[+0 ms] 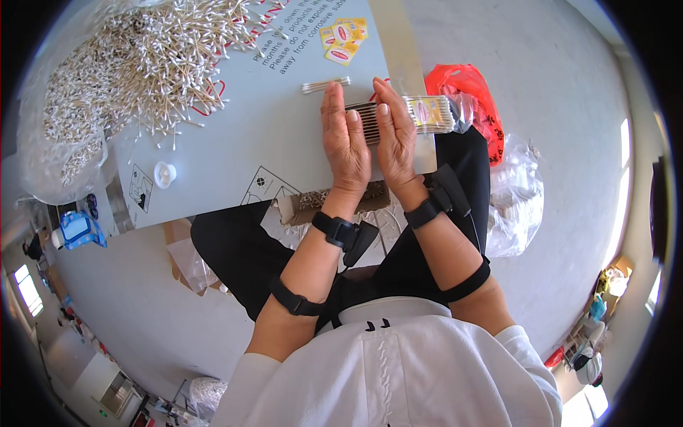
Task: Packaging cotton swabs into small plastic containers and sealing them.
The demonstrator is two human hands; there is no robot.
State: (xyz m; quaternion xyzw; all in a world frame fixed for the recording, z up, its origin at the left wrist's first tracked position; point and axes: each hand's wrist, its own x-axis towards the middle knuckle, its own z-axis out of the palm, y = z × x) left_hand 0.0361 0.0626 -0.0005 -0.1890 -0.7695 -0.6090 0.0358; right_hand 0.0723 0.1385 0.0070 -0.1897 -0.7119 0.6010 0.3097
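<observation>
left grip (346, 142) and right grip (395, 139) stand flat, fingers extended, with swabs (368, 122) between them. a yellow-labelled swab pack (430, 114) lies just right of both.

Left hand (345, 149): flat, fingers extended and held together, pointing away from the body; left thumb (355, 129) straight, uppermost. Right hand (397, 139): near mirror pose, palm facing the left across a narrow gap; right thumb (385, 124) likewise straight and uppermost. Wrists (343, 202): close to straight, apart. Left forearm (310, 272) and right forearm (451, 250): bare, slanting inward from wide-set elbows, uncrossed.
</observation>
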